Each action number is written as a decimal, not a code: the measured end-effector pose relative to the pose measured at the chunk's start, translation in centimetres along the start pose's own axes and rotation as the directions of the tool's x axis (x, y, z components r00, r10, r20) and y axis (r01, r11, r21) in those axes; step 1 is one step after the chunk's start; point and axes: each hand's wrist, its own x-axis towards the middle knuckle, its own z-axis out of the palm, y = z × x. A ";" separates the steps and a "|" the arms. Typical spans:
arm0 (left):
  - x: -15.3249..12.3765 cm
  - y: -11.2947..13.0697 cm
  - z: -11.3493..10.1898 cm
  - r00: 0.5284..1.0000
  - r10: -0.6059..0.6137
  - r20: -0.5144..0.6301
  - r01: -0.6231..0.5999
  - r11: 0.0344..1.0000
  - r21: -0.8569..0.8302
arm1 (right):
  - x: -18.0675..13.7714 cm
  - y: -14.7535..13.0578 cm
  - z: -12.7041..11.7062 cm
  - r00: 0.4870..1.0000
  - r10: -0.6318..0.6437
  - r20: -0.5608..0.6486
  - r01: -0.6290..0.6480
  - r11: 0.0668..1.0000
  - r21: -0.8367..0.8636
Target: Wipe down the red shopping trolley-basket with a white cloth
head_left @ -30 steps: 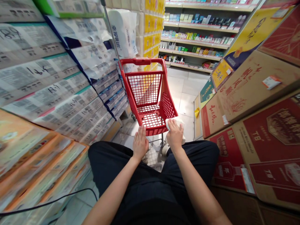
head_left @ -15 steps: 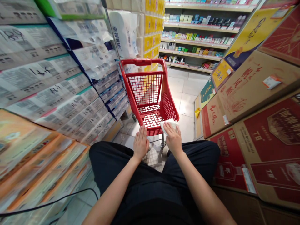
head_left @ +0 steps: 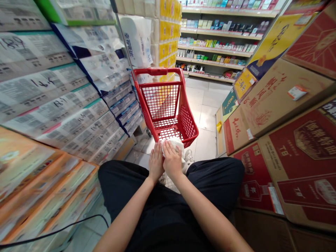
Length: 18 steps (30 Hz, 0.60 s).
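A small red shopping cart stands in the aisle right in front of my knees. My left hand lies flat, fingers together and stretched out, against the cart's near rim. My right hand presses a white cloth onto the same rim, just beside the left hand, the two almost touching. The cart's basket holds nothing that I can see. My legs in dark trousers fill the lower middle of the view.
Stacked packs of paper goods wall the left side. Red and brown cartons are piled on the right. Shelves of small goods cross the far end. A black cable runs along the tiled floor at lower left.
My right hand has slid the cloth leftward along the cart's near rim, from its right corner to beside my left hand. The left hand has stayed put.
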 end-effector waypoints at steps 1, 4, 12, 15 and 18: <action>0.0 0.0 0.0 1.000 0.001 0.003 -0.001 1.000 -0.004 | -0.1 -0.1 0.1 1.000 -0.028 0.000 0.028 1.000 0.001; 0.1 0.0 0.0 1.000 0.011 -0.010 -0.012 1.000 -0.010 | -0.5 2.4 -0.6 0.994 -0.112 0.006 0.112 0.993 -0.022; 0.3 0.4 0.2 0.999 0.002 -0.045 -0.002 1.000 -0.012 | -0.5 13.8 -4.5 0.989 0.100 -0.110 -0.114 0.986 -0.122; 0.3 0.4 0.2 0.999 -0.001 -0.053 0.000 1.000 -0.020 | -0.1 13.0 -4.1 0.976 0.169 -0.138 -0.184 0.977 -0.107; 0.2 0.4 0.3 0.999 -0.001 -0.047 0.001 1.000 -0.005 | 0.2 8.6 -2.6 0.976 0.181 -0.119 -0.191 0.978 -0.079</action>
